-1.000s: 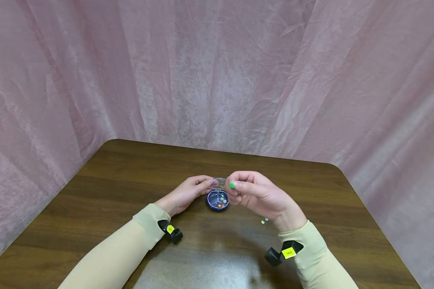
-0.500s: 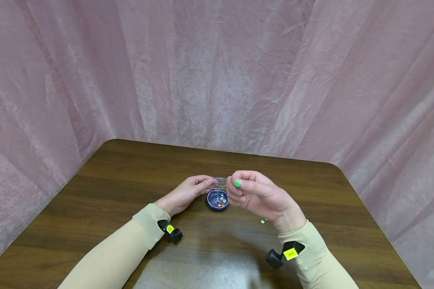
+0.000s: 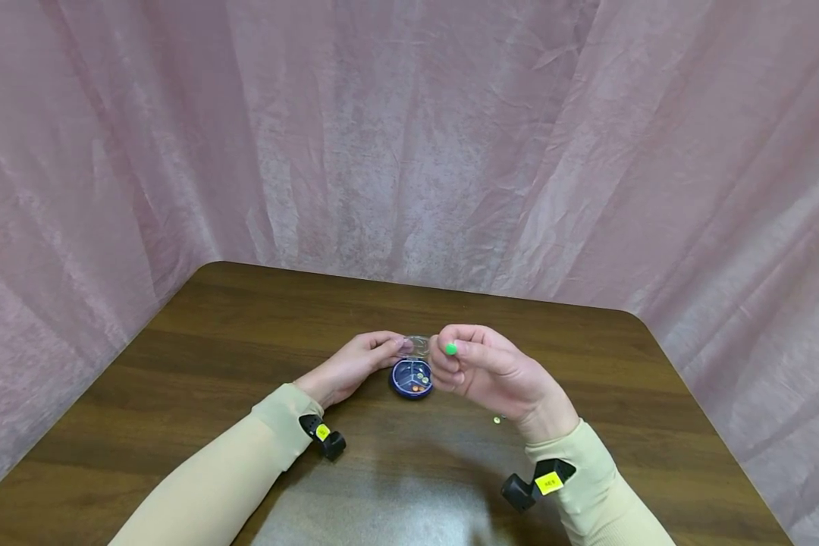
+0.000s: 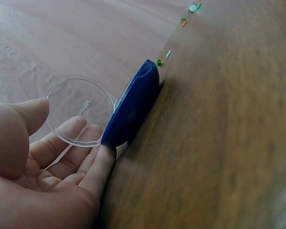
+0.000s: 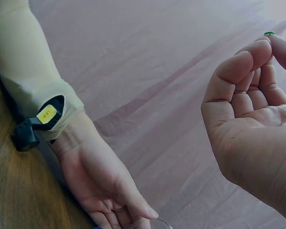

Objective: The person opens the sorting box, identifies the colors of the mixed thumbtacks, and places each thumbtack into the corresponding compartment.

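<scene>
My right hand is raised off the table, to the right of a round blue case, pinching a green thumbtack between thumb and forefinger. In the right wrist view the thumbtack shows edge-on at the fingertips. The case stands with its clear lid swung up. My left hand holds that lid at its edge, thumb on one side, other fingers behind and against the blue base. Inside, dividers part the base into three compartments; several yellow and orange thumbtacks lie on the right and front.
Loose thumbtacks lie on the brown wooden table, partly under my right wrist in the head view. More thumbtacks show beyond the case in the left wrist view. A pink curtain hangs behind the table.
My right hand has shifted slightly right, away from the case, with the green thumbtack still pinched. My left hand stays on the lid.
</scene>
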`<state>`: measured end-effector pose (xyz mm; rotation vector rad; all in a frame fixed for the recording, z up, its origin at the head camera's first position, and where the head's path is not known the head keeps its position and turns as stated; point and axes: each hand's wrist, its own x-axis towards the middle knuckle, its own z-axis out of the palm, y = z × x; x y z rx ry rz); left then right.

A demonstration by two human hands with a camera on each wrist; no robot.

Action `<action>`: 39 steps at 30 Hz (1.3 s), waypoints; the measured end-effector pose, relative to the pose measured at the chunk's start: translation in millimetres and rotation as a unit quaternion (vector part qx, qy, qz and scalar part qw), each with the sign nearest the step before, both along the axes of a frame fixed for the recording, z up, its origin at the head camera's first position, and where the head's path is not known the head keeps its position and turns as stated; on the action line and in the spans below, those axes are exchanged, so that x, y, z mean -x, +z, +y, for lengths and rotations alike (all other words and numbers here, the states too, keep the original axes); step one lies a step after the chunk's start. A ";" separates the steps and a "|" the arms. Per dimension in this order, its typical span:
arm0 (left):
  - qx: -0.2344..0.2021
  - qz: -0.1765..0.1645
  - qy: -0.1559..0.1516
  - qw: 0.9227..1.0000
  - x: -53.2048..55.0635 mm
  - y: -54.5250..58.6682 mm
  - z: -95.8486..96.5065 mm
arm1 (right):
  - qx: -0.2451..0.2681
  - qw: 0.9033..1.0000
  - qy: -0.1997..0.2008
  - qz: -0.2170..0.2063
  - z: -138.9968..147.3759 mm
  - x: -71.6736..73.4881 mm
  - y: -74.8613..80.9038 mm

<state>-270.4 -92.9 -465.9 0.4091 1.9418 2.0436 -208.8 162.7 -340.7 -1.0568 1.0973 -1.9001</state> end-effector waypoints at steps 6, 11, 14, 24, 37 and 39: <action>0.003 0.012 0.000 1.000 2.5 -0.5 4.9 | -0.009 1.000 -0.006 0.006 4.2 2.1 -2.1; 0.003 0.005 -0.006 1.000 0.9 -1.1 8.9 | -0.047 0.998 -0.037 0.007 8.4 5.1 -11.4; 0.004 0.007 -0.014 1.000 1.2 -1.2 12.9 | -0.088 0.993 -0.080 0.023 12.7 9.5 -18.8; 0.002 0.003 -0.029 1.000 9.6 1.8 31.1 | -0.379 0.840 -0.299 0.248 12.0 24.7 -31.6; -0.004 0.009 -0.025 1.000 14.4 0.5 55.2 | -0.508 0.595 -0.359 0.509 0.7 44.0 -51.6; -0.008 0.009 -0.026 1.000 14.9 0.5 58.7 | -0.514 0.575 -0.363 0.523 1.0 44.2 -53.4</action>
